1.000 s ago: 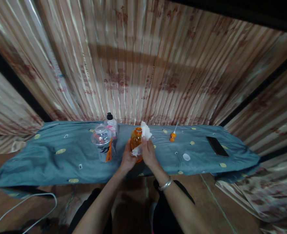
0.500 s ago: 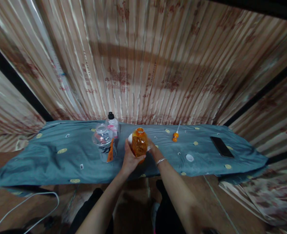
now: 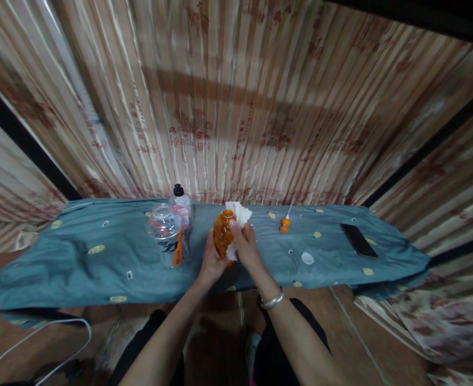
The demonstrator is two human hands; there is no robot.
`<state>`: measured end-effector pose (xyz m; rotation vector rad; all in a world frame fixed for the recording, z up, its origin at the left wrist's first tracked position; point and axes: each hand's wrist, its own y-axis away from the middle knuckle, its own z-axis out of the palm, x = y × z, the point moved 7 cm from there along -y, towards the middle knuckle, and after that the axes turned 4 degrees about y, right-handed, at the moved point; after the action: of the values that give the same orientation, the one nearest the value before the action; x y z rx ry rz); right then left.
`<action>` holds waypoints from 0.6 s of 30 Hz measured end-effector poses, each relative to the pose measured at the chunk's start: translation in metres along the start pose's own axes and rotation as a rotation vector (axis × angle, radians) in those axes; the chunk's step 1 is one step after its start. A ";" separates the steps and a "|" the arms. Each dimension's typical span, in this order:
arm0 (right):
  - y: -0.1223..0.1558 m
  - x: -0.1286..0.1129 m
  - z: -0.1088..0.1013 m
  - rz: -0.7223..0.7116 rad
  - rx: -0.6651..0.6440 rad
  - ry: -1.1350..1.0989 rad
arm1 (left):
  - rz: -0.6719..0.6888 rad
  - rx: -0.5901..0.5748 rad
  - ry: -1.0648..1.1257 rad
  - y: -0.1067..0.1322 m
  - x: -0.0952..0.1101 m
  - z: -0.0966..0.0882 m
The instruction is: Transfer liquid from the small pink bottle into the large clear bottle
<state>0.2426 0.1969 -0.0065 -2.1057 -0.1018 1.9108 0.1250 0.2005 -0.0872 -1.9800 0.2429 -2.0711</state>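
An open orange plastic bottle (image 3: 222,236) stands upright above the blue-grey cloth (image 3: 83,257). My left hand (image 3: 209,261) is wrapped round the bottle's lower left side. My right hand (image 3: 246,247) presses a crumpled white tissue (image 3: 238,214) against the bottle's right side and rim. A silver bangle (image 3: 272,300) sits on my right wrist.
Left of the bottle stand a clear wide-mouthed container (image 3: 164,233) and a small black-capped bottle (image 3: 181,205). To the right on the cloth lie an orange pump top (image 3: 285,223), a white cap (image 3: 307,258) and a black phone (image 3: 359,239). A striped curtain (image 3: 236,107) hangs behind.
My right hand was behind the bottle half a second ago; it has come back to the front right with the tissue showing above the rim. The left hand kept its hold.
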 end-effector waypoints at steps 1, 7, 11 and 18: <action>0.005 -0.011 0.000 -0.071 0.028 0.113 | 0.011 0.003 -0.011 0.000 0.001 0.000; 0.005 -0.022 -0.002 -0.185 0.048 0.274 | 0.052 0.013 -0.092 0.005 0.003 -0.001; 0.003 0.000 -0.011 -0.118 -0.096 0.126 | 0.058 0.009 -0.150 0.007 0.003 -0.009; 0.037 0.067 -0.021 0.066 -0.282 0.080 | 0.010 0.005 -0.226 0.000 0.003 -0.021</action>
<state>0.2659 0.1749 -0.0792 -2.3909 -0.3045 1.9424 0.1042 0.1983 -0.0852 -2.1821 0.2010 -1.8194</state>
